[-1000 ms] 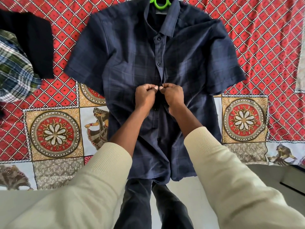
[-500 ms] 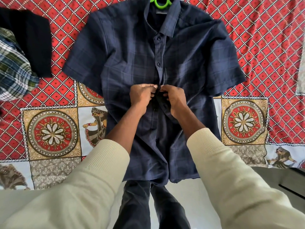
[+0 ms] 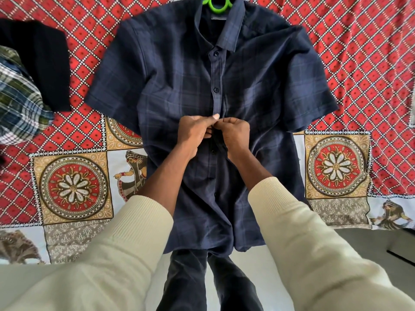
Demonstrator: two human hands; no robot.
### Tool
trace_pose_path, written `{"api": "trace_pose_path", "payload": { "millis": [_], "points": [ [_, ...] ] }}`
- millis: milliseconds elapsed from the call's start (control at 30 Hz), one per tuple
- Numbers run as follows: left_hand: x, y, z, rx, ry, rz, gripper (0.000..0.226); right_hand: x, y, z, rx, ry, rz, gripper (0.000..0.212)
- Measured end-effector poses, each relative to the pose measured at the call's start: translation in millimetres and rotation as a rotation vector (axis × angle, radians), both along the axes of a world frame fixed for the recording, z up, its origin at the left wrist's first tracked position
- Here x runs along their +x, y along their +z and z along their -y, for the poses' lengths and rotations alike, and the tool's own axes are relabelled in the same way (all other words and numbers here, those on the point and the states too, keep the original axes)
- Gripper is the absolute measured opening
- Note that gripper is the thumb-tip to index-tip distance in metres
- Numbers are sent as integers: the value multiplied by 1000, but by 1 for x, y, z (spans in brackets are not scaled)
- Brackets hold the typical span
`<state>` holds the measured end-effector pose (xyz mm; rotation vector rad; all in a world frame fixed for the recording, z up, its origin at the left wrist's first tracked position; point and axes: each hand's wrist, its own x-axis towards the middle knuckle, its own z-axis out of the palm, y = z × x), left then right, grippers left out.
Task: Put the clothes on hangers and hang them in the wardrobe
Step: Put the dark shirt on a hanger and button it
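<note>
The navy shirt (image 3: 179, 86) lay flat on the patterned bedspread (image 3: 359, 52), its green hanger (image 3: 216, 4) poking from the collar. Mid-placket, the left hand (image 3: 195, 131) and right hand (image 3: 235, 133) pinched the fabric together. Best to hold the buttonhole taut while easing the button through.

A bedsheet (image 3: 359, 52) with red diamonds covers the bed. Its border has flower medallions (image 3: 73, 187) and dancing figures (image 3: 132, 173). Pale floor (image 3: 370, 239) shows at the lower right.

Shirt (image 3: 179, 86) on bedspread (image 3: 359, 52) (hanger (image 3: 217, 5) in collar), clothes pile (image 3: 27, 86) left
</note>
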<state>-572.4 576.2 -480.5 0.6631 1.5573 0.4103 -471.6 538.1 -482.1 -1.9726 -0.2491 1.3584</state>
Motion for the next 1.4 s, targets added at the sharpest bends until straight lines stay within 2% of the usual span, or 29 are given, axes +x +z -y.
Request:
{"api": "trace_pose_path", "payload": {
  "millis": [333,533,700,933,1033,1133,1200,1233,1300,1400],
  "points": [
    [4,-13,2,54,-6,-75,18,0,-10,8,77,71,5,6],
    [-7,-17,6,118,-113,-24,15,0,-4,5,20,124,15,10],
    [-8,-17,5,168,-215,-71,19,4,-2,3,-11,136,-32,14],
    [-15,-16,-2,110,-311,8,21,5,-7,-2,-13,122,50,8],
    [-13,-18,-1,159,-243,-13,16,3,-9,-5,-17,128,127,6],
    [-10,-19,10,258,-102,-186,13,4,-7,-1,15,116,132,10],
    [-10,-20,15,300,-21,-308,21,8,-6,8,49,56,104,13],
    [-9,-19,19,312,17,-339,25,12,-4,17,71,62,156,10],
    [-9,-19,29,341,53,-339,24,15,-1,41,120,215,438,8],
    [-16,-12,59,468,-44,-382,4,10,-5,85,255,482,816,17]
  ]
}}
